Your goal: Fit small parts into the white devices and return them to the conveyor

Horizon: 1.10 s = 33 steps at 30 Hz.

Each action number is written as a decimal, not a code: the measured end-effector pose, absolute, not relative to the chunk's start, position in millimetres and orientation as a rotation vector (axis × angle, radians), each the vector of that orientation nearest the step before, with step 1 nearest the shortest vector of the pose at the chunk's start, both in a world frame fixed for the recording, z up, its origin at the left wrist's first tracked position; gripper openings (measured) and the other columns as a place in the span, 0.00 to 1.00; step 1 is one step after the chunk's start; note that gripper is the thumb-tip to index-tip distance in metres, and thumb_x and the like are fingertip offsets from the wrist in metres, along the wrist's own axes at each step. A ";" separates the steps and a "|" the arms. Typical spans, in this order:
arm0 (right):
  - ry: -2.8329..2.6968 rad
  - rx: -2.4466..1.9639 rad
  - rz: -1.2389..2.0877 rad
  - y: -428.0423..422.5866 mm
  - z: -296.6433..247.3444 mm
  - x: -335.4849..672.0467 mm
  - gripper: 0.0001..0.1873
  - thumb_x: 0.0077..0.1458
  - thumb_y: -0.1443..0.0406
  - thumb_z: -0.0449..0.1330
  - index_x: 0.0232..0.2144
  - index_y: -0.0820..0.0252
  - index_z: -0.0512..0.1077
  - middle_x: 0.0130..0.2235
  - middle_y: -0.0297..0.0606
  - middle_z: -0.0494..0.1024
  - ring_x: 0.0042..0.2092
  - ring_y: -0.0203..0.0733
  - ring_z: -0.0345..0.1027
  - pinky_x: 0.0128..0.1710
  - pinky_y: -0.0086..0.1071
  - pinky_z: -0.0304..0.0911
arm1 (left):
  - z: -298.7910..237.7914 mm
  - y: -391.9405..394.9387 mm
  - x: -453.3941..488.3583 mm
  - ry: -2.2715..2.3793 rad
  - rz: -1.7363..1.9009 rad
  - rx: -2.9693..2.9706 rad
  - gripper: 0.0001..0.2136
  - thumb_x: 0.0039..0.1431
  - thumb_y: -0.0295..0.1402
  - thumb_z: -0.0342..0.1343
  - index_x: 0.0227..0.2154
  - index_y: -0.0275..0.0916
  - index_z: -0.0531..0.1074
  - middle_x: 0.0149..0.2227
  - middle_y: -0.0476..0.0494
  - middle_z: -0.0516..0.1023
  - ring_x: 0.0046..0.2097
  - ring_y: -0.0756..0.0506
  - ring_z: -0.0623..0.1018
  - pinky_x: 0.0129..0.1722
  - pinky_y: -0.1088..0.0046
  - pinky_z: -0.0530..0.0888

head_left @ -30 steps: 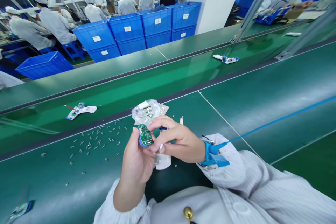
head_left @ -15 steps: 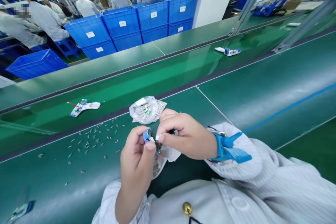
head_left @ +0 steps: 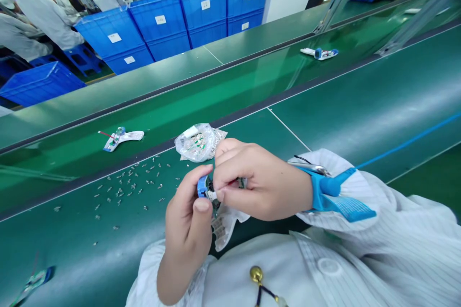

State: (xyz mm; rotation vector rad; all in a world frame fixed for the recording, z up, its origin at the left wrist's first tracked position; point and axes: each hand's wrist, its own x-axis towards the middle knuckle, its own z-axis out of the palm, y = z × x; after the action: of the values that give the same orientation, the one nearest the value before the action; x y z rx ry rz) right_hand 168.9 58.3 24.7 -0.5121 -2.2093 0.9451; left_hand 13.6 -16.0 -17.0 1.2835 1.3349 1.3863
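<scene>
Site: Factory line; white-clad co-workers (head_left: 46, 14) stood at the far side, beyond stacked blue crates (head_left: 162, 21).

Bench: Long green belt bench (head_left: 360, 100) crossed the view, with a further green belt beyond it.

Operator: Striped white smock (head_left: 360, 254); blue wrist strap (head_left: 334, 196) on the right wrist, blue cord (head_left: 406, 139) running off to the right.

Right grip (head_left: 259, 182): Closed; fingers curled over the unit from the right, fully covering most of it.

Left grip (head_left: 187, 211): Closed; thumb and fingers pinched the unit from below and left.

Item: Small blue-edged unit (head_left: 203, 187) held between both grips, above the bench, largely hidden by fingers.

Adjacent: Clear plastic bag (head_left: 199, 143) of small parts lay just beyond the hands; pale packet (head_left: 225, 225) sat directly below them.

Progress: Many metal bits (head_left: 129, 187) lay loose left of the hands, and the bag held more parts. White-and-blue assemblies (head_left: 122, 138) lay on the further belt. Condition of the held unit could not be determined.
</scene>
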 end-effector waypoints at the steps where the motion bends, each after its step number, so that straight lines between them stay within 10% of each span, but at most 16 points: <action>1: -2.219 -0.521 0.924 57.8 25.6 169.0 0.15 0.49 0.73 0.49 0.14 0.59 0.55 0.16 0.30 0.60 0.25 0.33 0.52 0.36 0.32 0.55 | -16.2 -15.6 13.1 1.334 1.355 1.367 0.16 0.59 0.47 0.53 0.46 0.48 0.74 0.38 0.46 0.78 0.33 0.45 0.76 0.31 0.75 0.70; 7: -2.339 -0.596 0.866 55.1 32.1 169.7 0.16 0.48 0.73 0.50 0.12 0.60 0.55 0.16 0.31 0.61 0.25 0.34 0.51 0.34 0.34 0.53 | -11.0 -15.6 9.0 1.358 1.221 1.726 0.15 0.65 0.41 0.46 0.52 0.51 0.68 0.33 0.50 0.77 0.27 0.50 0.74 0.28 0.79 0.67; 15: -2.294 -0.802 0.995 49.4 36.8 170.6 0.13 0.43 0.77 0.55 0.12 0.62 0.68 0.16 0.31 0.66 0.26 0.34 0.56 0.34 0.32 0.56 | -8.6 -25.3 18.6 1.517 1.204 1.658 0.25 0.50 0.35 0.62 0.52 0.43 0.65 0.33 0.45 0.77 0.25 0.47 0.76 0.24 0.76 0.66; 33: -1.732 -1.150 1.132 19.7 10.8 157.9 0.11 0.49 0.75 0.58 0.25 0.60 0.79 0.23 0.30 0.77 0.32 0.34 0.65 0.36 0.29 0.60 | -9.1 -17.7 30.9 2.232 0.530 2.207 0.18 0.60 0.32 0.44 0.51 0.36 0.51 0.36 0.36 0.79 0.24 0.42 0.79 0.17 0.73 0.64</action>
State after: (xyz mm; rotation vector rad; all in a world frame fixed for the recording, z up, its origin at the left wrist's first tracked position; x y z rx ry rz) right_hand 157.9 19.7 10.8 -1.1496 -1.7323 1.1320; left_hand 30.9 -17.7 -9.1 2.2073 2.2319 0.5302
